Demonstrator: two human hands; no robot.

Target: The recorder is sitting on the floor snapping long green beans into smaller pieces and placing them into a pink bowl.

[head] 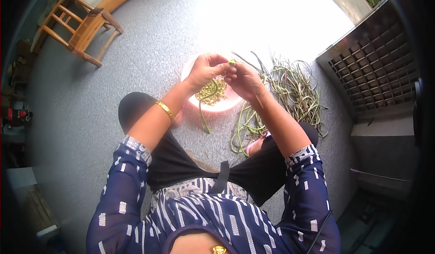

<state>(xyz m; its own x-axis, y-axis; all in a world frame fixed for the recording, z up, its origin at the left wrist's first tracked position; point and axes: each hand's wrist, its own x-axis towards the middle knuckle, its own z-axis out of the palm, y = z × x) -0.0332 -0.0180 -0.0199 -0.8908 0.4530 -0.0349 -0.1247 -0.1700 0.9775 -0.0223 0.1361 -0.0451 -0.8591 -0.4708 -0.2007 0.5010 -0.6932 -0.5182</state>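
Note:
Both my hands meet above a pink plastic basin (234,101) on the floor, holding a long green bean. My left hand (205,71) has its fingers closed around the bean (204,116), whose long end hangs down past the basin's near rim. My right hand (245,79) pinches a short green bit (232,62) of bean at the fingertips, close to my left thumb. Short cut bean pieces (212,97) lie in the basin. Beside it, to the right, a heap of long beans (295,91) spreads over the floor towards my foot.
A wooden chair (83,33) stands at the upper left. On the right is a metal grille door or panel (373,63) near a low ledge. My knees and feet flank the basin. Strong light whitens the floor beyond it.

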